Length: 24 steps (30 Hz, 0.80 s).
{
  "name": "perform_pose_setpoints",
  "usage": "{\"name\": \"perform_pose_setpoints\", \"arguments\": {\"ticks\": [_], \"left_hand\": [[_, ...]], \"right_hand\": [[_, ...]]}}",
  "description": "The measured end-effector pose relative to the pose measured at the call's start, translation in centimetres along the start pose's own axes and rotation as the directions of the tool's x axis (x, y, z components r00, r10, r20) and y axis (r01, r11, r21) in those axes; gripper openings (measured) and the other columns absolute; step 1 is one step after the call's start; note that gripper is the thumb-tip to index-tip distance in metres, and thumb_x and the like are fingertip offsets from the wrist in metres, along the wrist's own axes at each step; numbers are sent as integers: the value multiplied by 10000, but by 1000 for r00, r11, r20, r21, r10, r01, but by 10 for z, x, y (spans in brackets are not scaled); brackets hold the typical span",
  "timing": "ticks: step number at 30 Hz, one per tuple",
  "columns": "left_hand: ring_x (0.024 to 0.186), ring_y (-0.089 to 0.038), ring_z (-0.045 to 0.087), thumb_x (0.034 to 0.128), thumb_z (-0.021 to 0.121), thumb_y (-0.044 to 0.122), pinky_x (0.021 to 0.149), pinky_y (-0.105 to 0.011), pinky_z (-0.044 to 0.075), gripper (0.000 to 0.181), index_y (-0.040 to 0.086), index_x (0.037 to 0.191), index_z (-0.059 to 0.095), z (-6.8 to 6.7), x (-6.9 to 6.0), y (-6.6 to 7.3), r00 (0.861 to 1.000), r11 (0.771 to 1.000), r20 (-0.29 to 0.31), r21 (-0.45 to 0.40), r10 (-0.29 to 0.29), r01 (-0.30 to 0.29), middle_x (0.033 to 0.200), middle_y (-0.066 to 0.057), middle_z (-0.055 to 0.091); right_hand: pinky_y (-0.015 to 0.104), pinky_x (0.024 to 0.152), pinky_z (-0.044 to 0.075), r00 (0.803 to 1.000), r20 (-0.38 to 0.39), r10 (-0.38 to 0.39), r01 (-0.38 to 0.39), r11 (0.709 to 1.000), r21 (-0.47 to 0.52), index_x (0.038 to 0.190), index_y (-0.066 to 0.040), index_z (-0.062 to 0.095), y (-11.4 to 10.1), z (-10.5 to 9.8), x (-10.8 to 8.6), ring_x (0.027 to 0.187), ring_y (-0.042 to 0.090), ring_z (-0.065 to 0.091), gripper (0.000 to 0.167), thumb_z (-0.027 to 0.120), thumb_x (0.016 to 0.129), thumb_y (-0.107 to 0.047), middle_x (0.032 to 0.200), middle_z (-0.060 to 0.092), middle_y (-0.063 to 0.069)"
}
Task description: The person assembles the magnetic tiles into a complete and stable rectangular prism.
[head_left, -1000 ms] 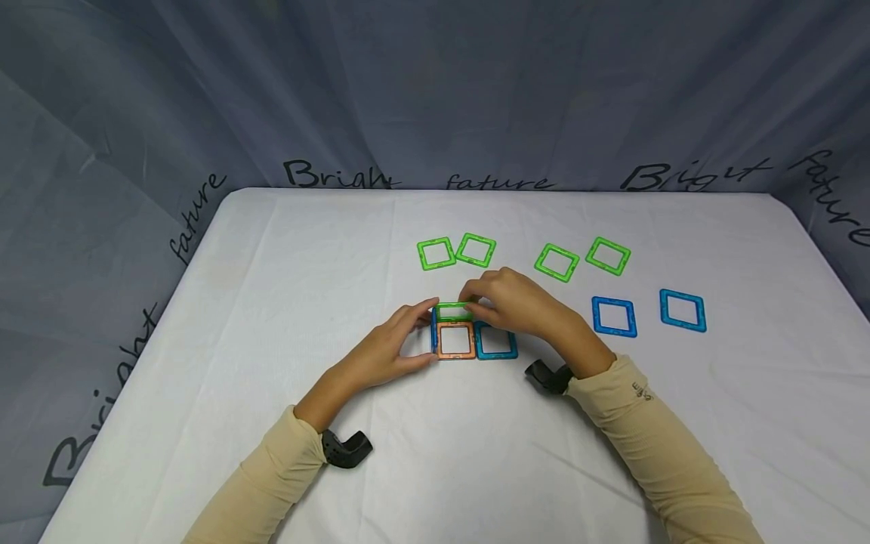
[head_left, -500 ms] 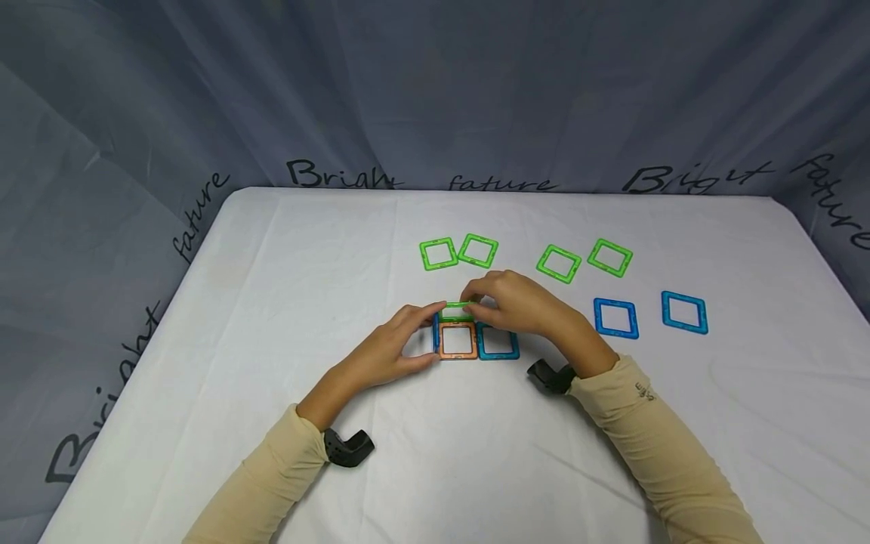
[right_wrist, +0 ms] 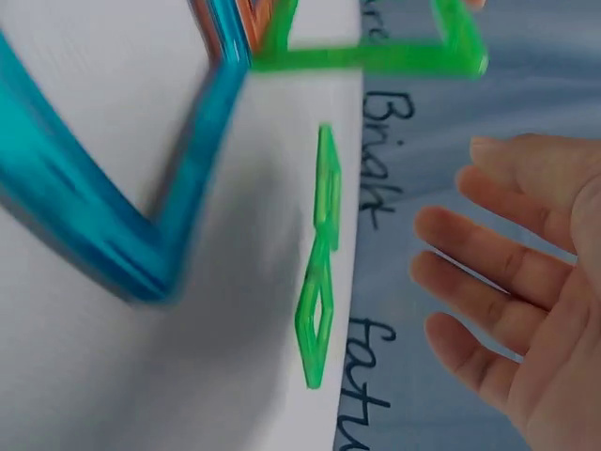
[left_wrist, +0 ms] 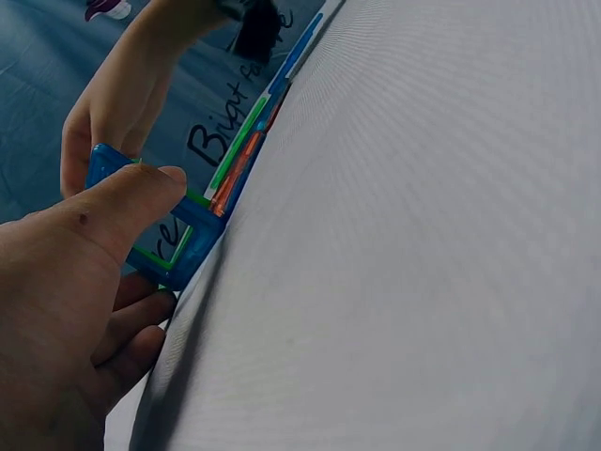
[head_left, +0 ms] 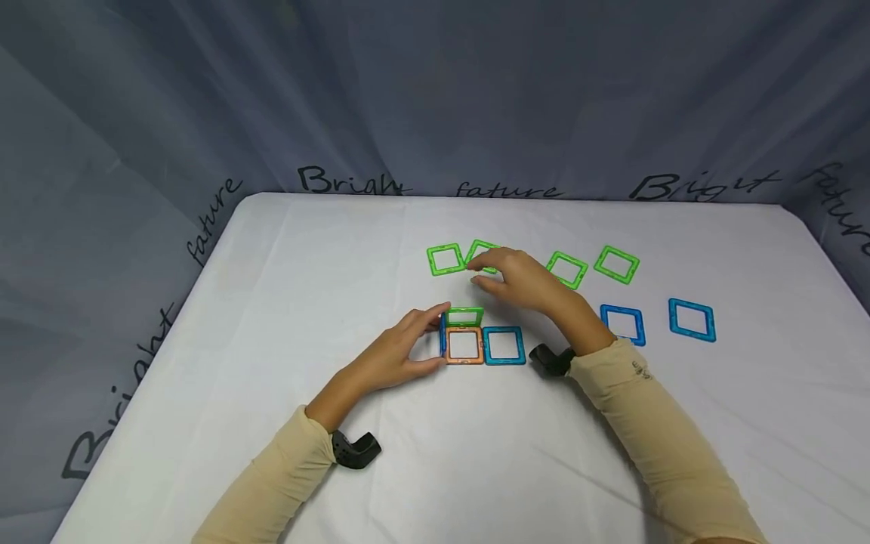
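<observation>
Several square magnetic tiles are joined in the head view. An orange tile (head_left: pixel 464 363) lies flat, a blue tile (head_left: pixel 504 363) lying along its right side. At the orange tile's back edge a green tile (head_left: pixel 465 309) stands up. Another blue tile (left_wrist: pixel 197 249) stands on edge at its left. My left hand (head_left: pixel 390 355) holds this upright blue tile, thumb at the near end and index finger at the far top. My right hand (head_left: pixel 519 279) hovers behind the joined tiles, fingers loosely bent and holding nothing. It partly covers a loose green tile (head_left: pixel 477 243) in the head view.
More green tiles lie on the white table (head_left: pixel 326 249) toward the back: one at left (head_left: pixel 448 272), another further right (head_left: pixel 567 255) and a third beyond it (head_left: pixel 617 248). Loose blue tiles (head_left: pixel 621 308) lie to the right. A grey curtain (head_left: pixel 435 91) hangs behind.
My right hand has let go of the upright green tile and moved back toward the loose green tiles. The green tile stays standing. My left hand keeps its hold on the upright blue tile.
</observation>
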<state>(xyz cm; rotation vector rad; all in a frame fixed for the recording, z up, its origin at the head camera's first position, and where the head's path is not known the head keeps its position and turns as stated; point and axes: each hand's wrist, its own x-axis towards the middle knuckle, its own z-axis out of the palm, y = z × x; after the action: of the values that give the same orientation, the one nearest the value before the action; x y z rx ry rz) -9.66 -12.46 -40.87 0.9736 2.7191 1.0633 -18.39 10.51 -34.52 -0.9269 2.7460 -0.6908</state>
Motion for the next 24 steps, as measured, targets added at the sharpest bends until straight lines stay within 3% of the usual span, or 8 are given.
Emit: {"name": "perform_pose_setpoints", "arguments": {"ticks": [7, 15, 24], "left_hand": [[1136, -127, 532, 822, 677, 275, 949, -355, 430, 784, 227, 1451, 211, 2, -1, 1, 1000, 1000, -6, 3, -11, 11, 1190, -39, 495], [1132, -104, 525, 826, 670, 279, 942, -337, 434, 780, 239, 1451, 205, 6, -3, 0, 1000, 1000, 5, 2, -25, 25, 1187, -20, 491], [1120, -139, 534, 805, 691, 291, 969, -334, 416, 884, 146, 1468, 125, 3, 2, -1, 1000, 1000, -12, -3, -26, 26, 1208, -46, 509]], "right_hand": [[479, 1038, 319, 995, 51, 81, -78, 994, -71, 1334, -109, 459, 10, -6, 34, 1297, 295, 371, 503, 616, 871, -227, 1379, 440, 110], [490, 1066, 274, 979, 139, 149, -135, 985, -108, 1395, -148, 377, 15, 9, 52, 1343, 305, 299, 643, 668, 832, -261, 1445, 352, 115], [568, 1072, 189, 973, 187, 133, -96, 976, -194, 1427, -183, 315, 11, 15, 66, 1390, 307, 178, 729, 691, 811, -286, 1485, 269, 116]]}}
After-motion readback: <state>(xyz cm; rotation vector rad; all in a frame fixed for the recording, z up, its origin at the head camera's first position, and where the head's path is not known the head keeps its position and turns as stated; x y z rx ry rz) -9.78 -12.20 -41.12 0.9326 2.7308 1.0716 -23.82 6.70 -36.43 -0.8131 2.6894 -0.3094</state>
